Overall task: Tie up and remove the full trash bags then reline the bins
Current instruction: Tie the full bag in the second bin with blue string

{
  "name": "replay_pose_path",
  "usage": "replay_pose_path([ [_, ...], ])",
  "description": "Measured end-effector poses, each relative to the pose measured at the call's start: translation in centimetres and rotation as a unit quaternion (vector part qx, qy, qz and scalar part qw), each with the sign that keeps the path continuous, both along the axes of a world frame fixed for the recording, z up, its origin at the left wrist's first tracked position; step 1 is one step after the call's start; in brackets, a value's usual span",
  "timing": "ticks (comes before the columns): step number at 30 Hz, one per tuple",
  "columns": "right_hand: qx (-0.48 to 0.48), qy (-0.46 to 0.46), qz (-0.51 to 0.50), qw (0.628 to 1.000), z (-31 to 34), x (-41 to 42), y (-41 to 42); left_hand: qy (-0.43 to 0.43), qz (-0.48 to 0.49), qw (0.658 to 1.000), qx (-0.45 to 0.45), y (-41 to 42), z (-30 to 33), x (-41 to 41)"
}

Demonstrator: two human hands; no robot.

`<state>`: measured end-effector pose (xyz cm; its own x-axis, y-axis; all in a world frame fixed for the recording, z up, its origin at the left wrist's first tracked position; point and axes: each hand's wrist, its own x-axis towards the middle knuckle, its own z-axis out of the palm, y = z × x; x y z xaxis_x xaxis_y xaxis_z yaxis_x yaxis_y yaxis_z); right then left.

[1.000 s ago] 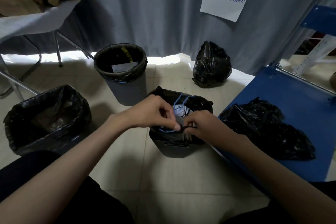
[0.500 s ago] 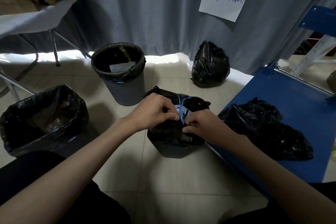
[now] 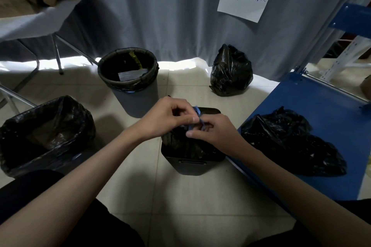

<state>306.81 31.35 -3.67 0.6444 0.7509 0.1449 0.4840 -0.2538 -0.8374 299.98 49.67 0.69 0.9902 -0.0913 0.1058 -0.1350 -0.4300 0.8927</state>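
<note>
Since a second ago the black bag [image 3: 186, 144] mouth, then open over the small dark bin [image 3: 192, 164], has been gathered shut; the left hand [image 3: 170, 118] and right hand [image 3: 208, 132] both pinch the blue drawstring [image 3: 198, 115] above it, between the round bin [image 3: 138, 94] and blue platform [image 3: 321, 126]

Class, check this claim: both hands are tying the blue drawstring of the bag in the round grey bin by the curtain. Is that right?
Not quite. The head view shows the left hand and right hand pinching the blue drawstring of the bag in the small square bin nearest the person. The round grey bin by the curtain stands untouched.
</note>
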Motion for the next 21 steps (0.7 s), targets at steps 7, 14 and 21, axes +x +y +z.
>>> replay_pose_path([
  [7,0.069,0.066,-0.053,0.994,-0.5,-0.3,0.4,-0.017,0.004,0.988,0.155,1.0,-0.6,0.5],
  [14,0.065,0.082,-0.102,0.989,0.3,0.8,-0.1,0.004,-0.027,0.943,0.330,2.3,-2.7,0.8],
  [21,0.156,0.151,-0.227,0.949,1.8,4.3,-2.0,0.111,0.022,0.902,0.417,3.4,-4.4,1.3],
])
